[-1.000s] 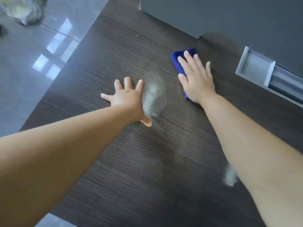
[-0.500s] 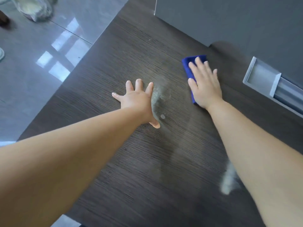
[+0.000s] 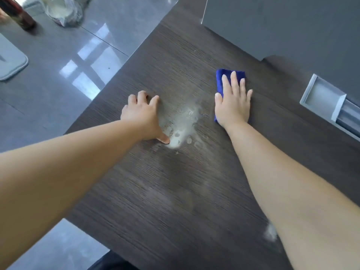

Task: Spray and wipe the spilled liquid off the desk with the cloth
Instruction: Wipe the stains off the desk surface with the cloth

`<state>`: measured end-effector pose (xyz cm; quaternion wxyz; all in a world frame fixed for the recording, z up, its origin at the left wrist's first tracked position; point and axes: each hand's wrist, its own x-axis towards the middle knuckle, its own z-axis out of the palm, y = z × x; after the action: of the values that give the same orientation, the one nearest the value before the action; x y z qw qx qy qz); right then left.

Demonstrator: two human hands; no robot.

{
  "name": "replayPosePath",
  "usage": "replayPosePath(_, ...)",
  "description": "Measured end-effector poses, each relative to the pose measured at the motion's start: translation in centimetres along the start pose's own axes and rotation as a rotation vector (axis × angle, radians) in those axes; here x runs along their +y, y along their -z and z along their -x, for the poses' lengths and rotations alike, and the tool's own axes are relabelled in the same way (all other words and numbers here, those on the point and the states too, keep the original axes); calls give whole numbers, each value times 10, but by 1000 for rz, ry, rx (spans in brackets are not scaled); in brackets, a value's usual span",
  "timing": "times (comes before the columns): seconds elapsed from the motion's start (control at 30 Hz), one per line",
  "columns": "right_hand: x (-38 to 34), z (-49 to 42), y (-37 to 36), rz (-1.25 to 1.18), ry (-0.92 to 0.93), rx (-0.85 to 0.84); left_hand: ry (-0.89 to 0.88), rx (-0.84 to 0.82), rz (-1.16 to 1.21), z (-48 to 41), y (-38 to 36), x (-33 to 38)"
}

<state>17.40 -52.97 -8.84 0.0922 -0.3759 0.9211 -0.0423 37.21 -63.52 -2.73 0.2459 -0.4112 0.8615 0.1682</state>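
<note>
A dark wood-grain desk (image 3: 155, 201) fills the view. A pale wet patch of spilled liquid (image 3: 183, 125) lies between my hands, with small droplets at its near end. My right hand (image 3: 232, 102) presses flat on a blue cloth (image 3: 226, 75), which shows beyond the fingertips and at the wrist's left side. My left hand (image 3: 143, 114) rests on the desk with fingers spread, its thumb touching the patch's near edge. Another pale smear (image 3: 270, 233) shows beside my right forearm. No spray bottle is in view.
A grey recessed cable tray (image 3: 321, 98) is set into the desk at the right. A grey panel (image 3: 282, 22) stands along the far edge. Left of the desk is glossy grey floor (image 3: 58, 94) with a bag (image 3: 64, 10), a dark bottle (image 3: 19, 14) and a grey mat (image 3: 9, 61).
The view has tilted, so both hands sit lower in the frame. My right hand has turned on the cloth, fingers now pointing straight away. More of the wet patch shows between the hands.
</note>
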Motion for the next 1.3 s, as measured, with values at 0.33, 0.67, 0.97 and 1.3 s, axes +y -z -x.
replayPosePath(0.33,-1,-4,4,-10,355,-82,-11,-36,-61,-3,-6,-1)
replayPosePath(0.67,-97,-77,-1,34,180,-44,-8,-27,-55,-3,-6,-2)
replayPosePath(0.97,33,52,6,-17,543,-155,-40,-8,-53,-2,-6,-4)
replayPosePath(1.3,-57,102,-23,-23,319,-41,-40,45,17,0,-12,-8)
